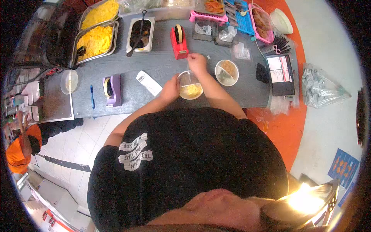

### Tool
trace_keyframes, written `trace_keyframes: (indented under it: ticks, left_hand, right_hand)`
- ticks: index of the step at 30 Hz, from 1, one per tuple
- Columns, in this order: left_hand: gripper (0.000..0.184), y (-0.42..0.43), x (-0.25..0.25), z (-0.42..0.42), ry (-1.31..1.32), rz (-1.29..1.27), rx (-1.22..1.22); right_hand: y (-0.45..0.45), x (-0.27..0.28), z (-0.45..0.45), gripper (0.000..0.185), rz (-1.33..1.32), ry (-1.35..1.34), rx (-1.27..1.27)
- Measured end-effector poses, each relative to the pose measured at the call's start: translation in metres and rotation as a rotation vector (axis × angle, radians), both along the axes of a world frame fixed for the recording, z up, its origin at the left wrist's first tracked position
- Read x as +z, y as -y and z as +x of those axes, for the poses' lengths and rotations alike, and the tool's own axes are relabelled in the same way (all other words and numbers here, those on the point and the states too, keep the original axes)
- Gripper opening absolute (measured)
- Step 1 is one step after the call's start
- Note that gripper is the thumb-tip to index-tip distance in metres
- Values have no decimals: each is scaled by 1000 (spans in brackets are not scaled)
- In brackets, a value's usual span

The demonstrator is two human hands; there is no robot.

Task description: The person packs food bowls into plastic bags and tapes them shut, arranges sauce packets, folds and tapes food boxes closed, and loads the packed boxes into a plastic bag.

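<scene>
My left hand (169, 89) is closed on the left rim of a round divided bowl (185, 94), which has yellow food in its near compartment. Above the bowl, my right hand (198, 64) has its fingertips pinched together beside the front of a red tape dispenser (180, 42). Anything between those fingertips is too small to make out. My right forearm covers part of the bowl's right edge. Just to the right stands a second divided bowl (223, 81) with brown food and paler contents. A printed paper slip (149, 83) lies left of my left hand.
Trays of yellow food (96, 41) and a metal pan (140, 34) with a ladle line the back left. A purple tape dispenser (112, 91), blue pen (92, 96) and clear tub (69, 82) sit left. A tablet (280, 75) stands right. Another person (25, 149) is at far left.
</scene>
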State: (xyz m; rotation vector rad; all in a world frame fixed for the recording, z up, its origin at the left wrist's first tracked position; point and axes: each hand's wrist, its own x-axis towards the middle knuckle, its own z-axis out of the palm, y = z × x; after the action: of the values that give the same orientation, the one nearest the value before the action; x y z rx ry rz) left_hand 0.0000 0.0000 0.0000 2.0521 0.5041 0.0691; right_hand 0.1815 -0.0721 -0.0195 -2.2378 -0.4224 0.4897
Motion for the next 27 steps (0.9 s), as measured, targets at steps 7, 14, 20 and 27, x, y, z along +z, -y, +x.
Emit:
trace_keyframes:
  ticks: [7, 14, 20, 27]
  left_hand:
    - [31, -9, 9, -16, 16, 72, -144]
    - [33, -12, 47, -26, -46, 82, -271]
    - [37, -8, 59, -36, -22, 107, -342]
    - [37, -14, 65, -40, 10, 109, -288]
  right_hand:
    - [27, 68, -22, 13, 333, 158, 270]
    - [45, 39, -25, 17, 204, 5, 172]
    - [71, 38, -48, 33, 320, -1280, 8]
    - [109, 6, -69, 17, 51, -39, -8]
